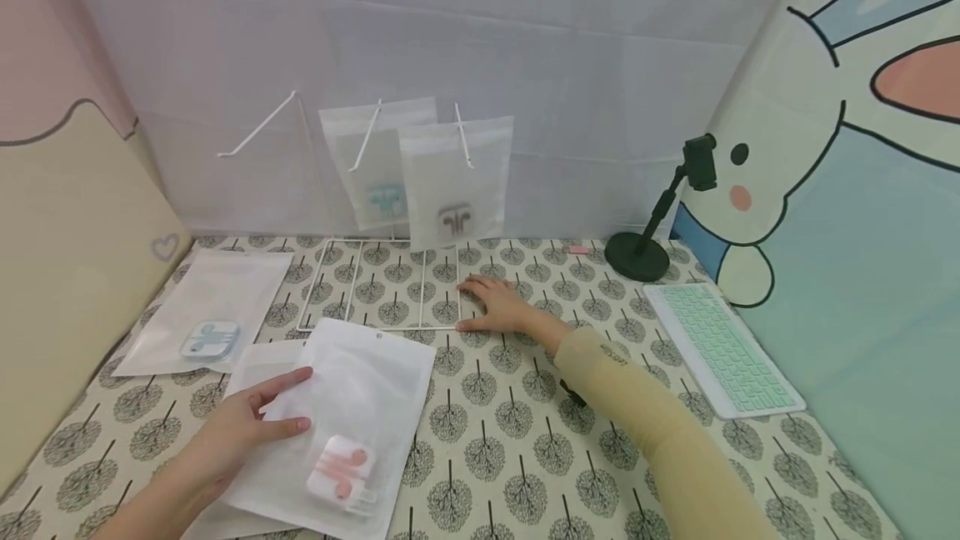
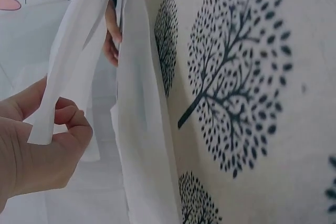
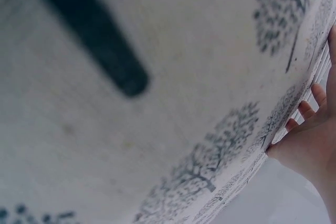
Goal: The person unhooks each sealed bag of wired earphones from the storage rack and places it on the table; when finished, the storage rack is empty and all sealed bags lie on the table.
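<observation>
My left hand (image 1: 232, 432) pinches the left side of a white translucent zip pouch (image 1: 367, 373) with pink earphones (image 1: 342, 469) in a case showing through. In the left wrist view, thumb and fingers close around the pouch edge (image 2: 44, 124). Under it lies another white pouch (image 1: 262, 357), mostly covered. With fingers spread, my right hand (image 1: 498, 307) rests on the tablecloth at the right side of a white wire rack (image 1: 382, 328). Two pouches hang on the rack's hooks: one with blue earphones (image 1: 386, 200), one with dark earphones (image 1: 454, 220) in front.
A pouch with a light blue earphone case (image 1: 210, 340) lies at the left. The rack's left hook (image 1: 258, 125) bears no pouch. At the right are a black phone stand (image 1: 637, 257), a white and green keyboard (image 1: 723, 348) and a small pink piece (image 1: 578, 249).
</observation>
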Tool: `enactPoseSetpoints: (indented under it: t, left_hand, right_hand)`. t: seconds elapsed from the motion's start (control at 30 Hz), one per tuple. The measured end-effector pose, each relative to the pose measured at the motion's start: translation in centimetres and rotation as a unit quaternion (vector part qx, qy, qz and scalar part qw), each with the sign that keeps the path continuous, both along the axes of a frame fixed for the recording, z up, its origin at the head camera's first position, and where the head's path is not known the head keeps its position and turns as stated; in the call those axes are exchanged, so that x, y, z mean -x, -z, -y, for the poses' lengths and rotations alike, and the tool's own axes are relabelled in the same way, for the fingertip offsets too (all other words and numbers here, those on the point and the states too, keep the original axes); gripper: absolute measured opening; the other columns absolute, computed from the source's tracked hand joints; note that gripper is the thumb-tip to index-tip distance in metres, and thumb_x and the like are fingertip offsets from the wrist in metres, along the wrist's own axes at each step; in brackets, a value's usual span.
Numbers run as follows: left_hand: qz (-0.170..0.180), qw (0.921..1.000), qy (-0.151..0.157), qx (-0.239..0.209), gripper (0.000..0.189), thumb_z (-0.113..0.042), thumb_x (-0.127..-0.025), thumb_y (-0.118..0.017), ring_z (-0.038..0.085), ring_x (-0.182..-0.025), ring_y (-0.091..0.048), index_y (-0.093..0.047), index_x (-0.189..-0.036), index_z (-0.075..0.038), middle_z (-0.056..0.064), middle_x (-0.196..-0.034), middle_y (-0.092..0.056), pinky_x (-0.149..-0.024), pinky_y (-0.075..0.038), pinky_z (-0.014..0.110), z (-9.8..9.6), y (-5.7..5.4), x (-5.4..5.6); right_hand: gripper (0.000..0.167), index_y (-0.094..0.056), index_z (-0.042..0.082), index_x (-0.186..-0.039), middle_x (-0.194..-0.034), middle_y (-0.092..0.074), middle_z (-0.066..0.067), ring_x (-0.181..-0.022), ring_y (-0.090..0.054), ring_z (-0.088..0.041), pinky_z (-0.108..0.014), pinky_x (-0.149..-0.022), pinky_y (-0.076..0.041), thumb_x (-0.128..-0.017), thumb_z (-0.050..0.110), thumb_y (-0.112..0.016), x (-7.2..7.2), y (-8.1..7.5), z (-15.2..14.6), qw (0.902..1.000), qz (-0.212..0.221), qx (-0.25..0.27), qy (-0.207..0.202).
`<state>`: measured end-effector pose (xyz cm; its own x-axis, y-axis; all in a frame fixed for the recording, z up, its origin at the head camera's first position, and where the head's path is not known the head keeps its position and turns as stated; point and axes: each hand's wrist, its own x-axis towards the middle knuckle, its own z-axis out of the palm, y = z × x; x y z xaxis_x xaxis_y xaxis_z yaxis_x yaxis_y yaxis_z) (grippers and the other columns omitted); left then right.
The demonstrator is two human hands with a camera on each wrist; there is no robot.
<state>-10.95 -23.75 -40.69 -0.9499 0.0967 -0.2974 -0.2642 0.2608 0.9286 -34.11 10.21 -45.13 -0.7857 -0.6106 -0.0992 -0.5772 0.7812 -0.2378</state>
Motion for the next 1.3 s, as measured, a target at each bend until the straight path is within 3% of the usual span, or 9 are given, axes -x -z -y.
enactPoseSetpoints:
  t: [0.3,0.53,0.7,0.8,0.9,1.0,1.1,1.23,1.3]
  left_hand:
    - [0.004,0.9999,0.008,-0.012,0.088,-0.011,-0.071,-0.08,0.016,-0.103,-0.062,-0.035,-0.146,-0.008,0.023,-0.145,-0.036,-0.079,-0.054,0.026,-2.7,0.8,0.0]
    - [0.017,0.9958,0.076,-0.049,0.094,-0.011,-0.072,-0.08,0.022,-0.095,-0.066,-0.026,-0.148,-0.004,0.023,-0.12,-0.061,-0.073,-0.058,0.037,-3.4,1.3,0.0]
    - [0.02,0.9902,0.123,-0.063,0.1,-0.007,-0.068,-0.082,0.027,-0.093,-0.068,-0.022,-0.148,-0.001,0.024,-0.111,-0.065,-0.072,-0.058,0.039,-3.9,1.6,0.1]
    - [-0.008,0.9882,0.146,-0.046,0.102,-0.004,-0.065,-0.083,0.027,-0.093,-0.068,-0.022,-0.147,0.003,0.028,-0.116,-0.061,-0.07,-0.058,0.036,-4.4,1.9,0.0]
    - [-0.069,0.9844,0.158,0.032,0.101,-0.007,-0.061,-0.086,0.017,-0.082,-0.067,-0.03,-0.144,0.004,0.027,-0.126,-0.052,-0.064,-0.057,0.026,-5.0,2.2,0.0]
    - [-0.149,0.9632,0.169,0.147,0.097,-0.013,-0.058,-0.088,0.003,-0.07,-0.055,-0.039,-0.141,0.002,0.021,-0.128,-0.046,-0.06,-0.05,0.019,-5.6,2.4,0.0]
    - [-0.216,0.9268,0.182,0.248,0.095,-0.022,-0.056,-0.089,0.001,-0.069,-0.045,-0.045,-0.138,0.001,0.012,-0.12,-0.052,-0.061,-0.046,0.019,-6.0,2.4,0.1]
    - [-0.251,0.8927,0.186,0.325,0.096,-0.032,-0.054,-0.089,0.003,-0.079,-0.047,-0.049,-0.134,0.001,0.005,-0.114,-0.053,-0.072,-0.05,0.025,-6.6,2.4,0.1]
    - [-0.248,0.8849,0.18,0.351,0.097,-0.037,-0.052,-0.089,0.006,-0.082,-0.05,-0.051,-0.133,0.0,0.004,-0.112,-0.054,-0.076,-0.051,0.029,-6.9,2.5,0.1]
  right_hand:
    - [0.083,-0.029,0.023,-0.148,-0.156,-0.021,-0.007,-0.142,-0.02,-0.033,-0.056,-0.115,-0.013,-0.082,0.065,-0.057,0.0,-0.2,0.0,1.0,0.002,-0.003,0.001]
    - [0.084,-0.029,0.025,-0.148,-0.156,-0.021,-0.006,-0.143,-0.019,-0.031,-0.055,-0.115,-0.012,-0.081,0.066,-0.056,0.2,0.0,0.0,1.0,0.004,-0.005,0.005]
    - [0.084,-0.029,0.024,-0.148,-0.156,-0.021,-0.006,-0.143,-0.02,-0.032,-0.055,-0.115,-0.013,-0.081,0.067,-0.055,0.3,0.2,0.0,1.0,0.0,-0.008,0.001]
    - [0.083,-0.029,0.025,-0.148,-0.156,-0.021,-0.006,-0.143,-0.02,-0.032,-0.055,-0.115,-0.013,-0.081,0.066,-0.056,0.2,0.2,0.0,1.0,0.002,-0.008,0.001]
    - [0.083,-0.029,0.025,-0.148,-0.156,-0.021,-0.006,-0.143,-0.019,-0.032,-0.055,-0.115,-0.012,-0.081,0.066,-0.056,0.2,0.1,-0.1,1.0,0.002,-0.008,0.002]
    - [0.082,-0.029,0.025,-0.148,-0.156,-0.022,-0.006,-0.143,-0.02,-0.032,-0.055,-0.115,-0.012,-0.082,0.065,-0.056,0.1,0.1,-0.1,1.0,-0.003,-0.009,0.001]
    - [0.083,-0.03,0.024,-0.148,-0.156,-0.022,-0.006,-0.143,-0.02,-0.032,-0.055,-0.115,-0.013,-0.082,0.065,-0.056,0.1,0.1,0.0,1.0,-0.004,-0.008,0.0]
    - [0.083,-0.03,0.023,-0.148,-0.156,-0.022,-0.007,-0.143,-0.02,-0.032,-0.055,-0.115,-0.013,-0.082,0.065,-0.056,0.0,0.1,0.0,1.0,-0.004,-0.006,-0.001]
    - [0.083,-0.029,0.023,-0.148,-0.156,-0.022,-0.007,-0.143,-0.02,-0.032,-0.054,-0.115,-0.013,-0.082,0.065,-0.056,0.0,0.1,0.0,1.0,-0.005,-0.007,-0.001]
